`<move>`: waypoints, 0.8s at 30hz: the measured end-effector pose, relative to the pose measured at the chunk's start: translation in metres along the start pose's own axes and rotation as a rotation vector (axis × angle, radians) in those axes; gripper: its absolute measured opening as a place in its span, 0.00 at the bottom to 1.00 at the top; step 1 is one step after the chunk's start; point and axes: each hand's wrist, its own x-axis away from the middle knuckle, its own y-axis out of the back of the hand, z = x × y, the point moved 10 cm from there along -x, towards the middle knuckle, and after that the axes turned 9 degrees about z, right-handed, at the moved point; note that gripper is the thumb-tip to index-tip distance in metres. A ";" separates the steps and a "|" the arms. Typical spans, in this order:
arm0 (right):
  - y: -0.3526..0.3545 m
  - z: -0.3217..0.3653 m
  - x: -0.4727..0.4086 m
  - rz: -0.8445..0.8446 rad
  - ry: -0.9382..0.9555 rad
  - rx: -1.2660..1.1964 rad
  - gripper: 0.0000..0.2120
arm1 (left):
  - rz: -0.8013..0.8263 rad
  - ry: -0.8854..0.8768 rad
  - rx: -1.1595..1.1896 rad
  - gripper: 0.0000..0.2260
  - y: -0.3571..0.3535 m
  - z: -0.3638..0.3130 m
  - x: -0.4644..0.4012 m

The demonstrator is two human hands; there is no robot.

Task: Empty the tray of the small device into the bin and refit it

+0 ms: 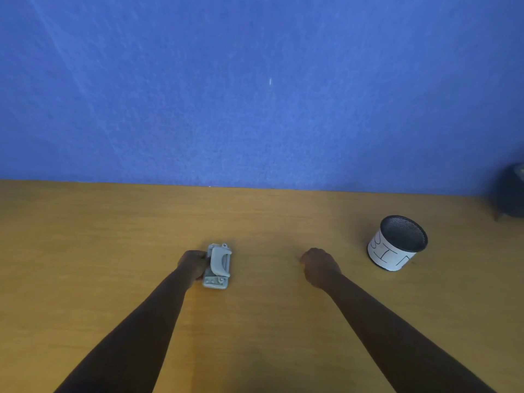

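Note:
A small grey hole punch point(218, 266) lies on the wooden table point(113, 236), a little left of centre. My left hand point(192, 263) grips its left side, fingers wrapped against it. My right hand point(320, 266) rests on the table to the right of the punch, well apart from it, fingers curled in with nothing visible in them. The bin point(397, 242), a black mesh cup wrapped in white paper lettered "BIN", stands upright at the right. The punch's tray is not visible from here.
A blue wall point(255, 95) rises right behind the table's far edge. A dark rounded object point(510, 194) sits at the far right edge of the table, partly cut off.

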 end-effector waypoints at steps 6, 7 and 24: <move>0.001 0.001 -0.002 0.000 0.002 0.013 0.18 | -0.110 -0.062 -0.194 0.11 0.014 -0.011 0.002; 0.001 0.001 -0.002 -0.001 0.000 0.014 0.18 | -0.128 -0.072 -0.236 0.12 0.017 -0.013 0.004; 0.001 0.000 -0.004 0.027 0.033 0.013 0.18 | -0.065 -0.064 -0.606 0.09 0.016 -0.028 0.014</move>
